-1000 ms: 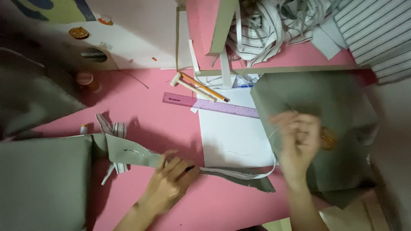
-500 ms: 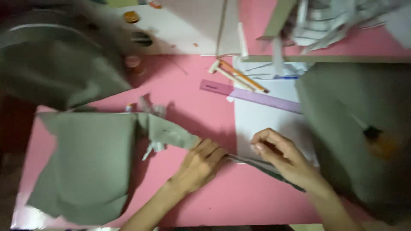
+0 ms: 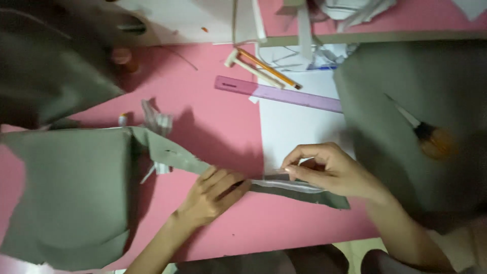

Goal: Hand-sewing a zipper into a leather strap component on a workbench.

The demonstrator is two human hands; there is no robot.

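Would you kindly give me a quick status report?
Left hand flat on grey-green strip. Right hand pinching strip's pale edge. Purple ruler lies apart; nothing in the way.

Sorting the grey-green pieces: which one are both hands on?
The narrow strip across the pink table, pressed by the left hand and pinched by the right hand; the big sheets lie untouched.
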